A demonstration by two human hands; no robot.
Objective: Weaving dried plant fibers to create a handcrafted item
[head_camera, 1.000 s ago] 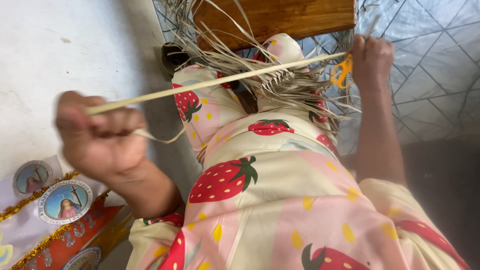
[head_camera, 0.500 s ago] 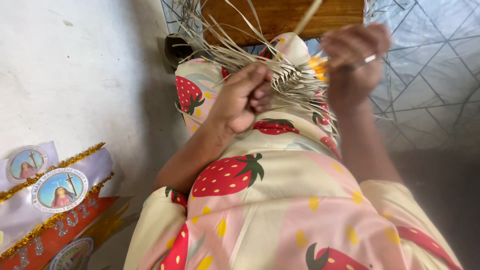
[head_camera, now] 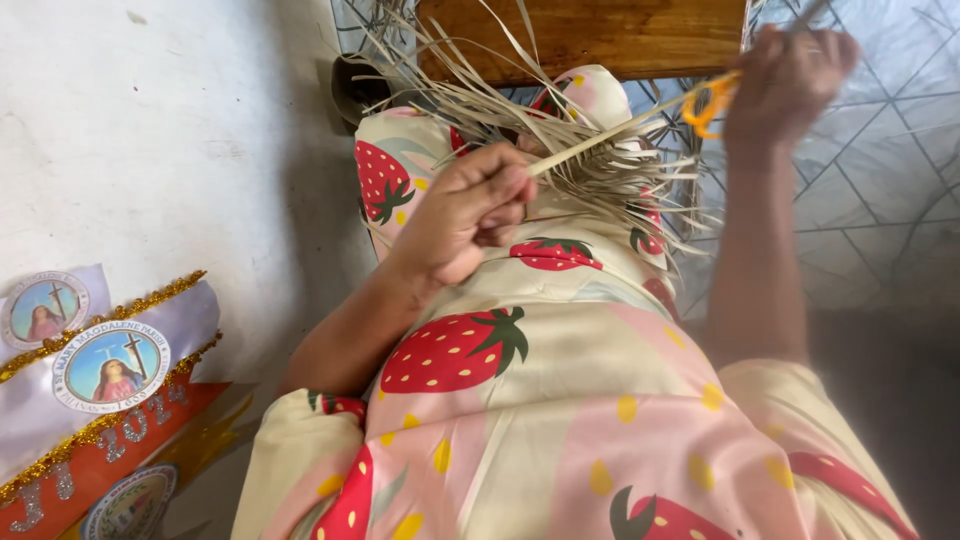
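The left hand is curled shut around the near end of a long, pale, flat palm-leaf strip, pinching it just above the lap, while the right hand is raised out to the side, closed on a pair of orange-handled scissors right at the far end of that same strip. So the strip runs taut between the two hands, slanting up from the left fist to the scissors. Below it, resting on the strawberry-print dress, sits the half-woven mat of dried straw-coloured strips, loose ends fanning out in every direction toward the brown wooden board at the top. This looks like the preparing step: one strand held stretched with the scissors at its tip, perhaps being scraped or trimmed, though whether the blades are open I can't make out through the blur. Any next move here would call for steady tension from the left grip and careful blade control so close to the fingers. Off to the left, a white and orange sash with gold tinsel trim lies on the pale floor.
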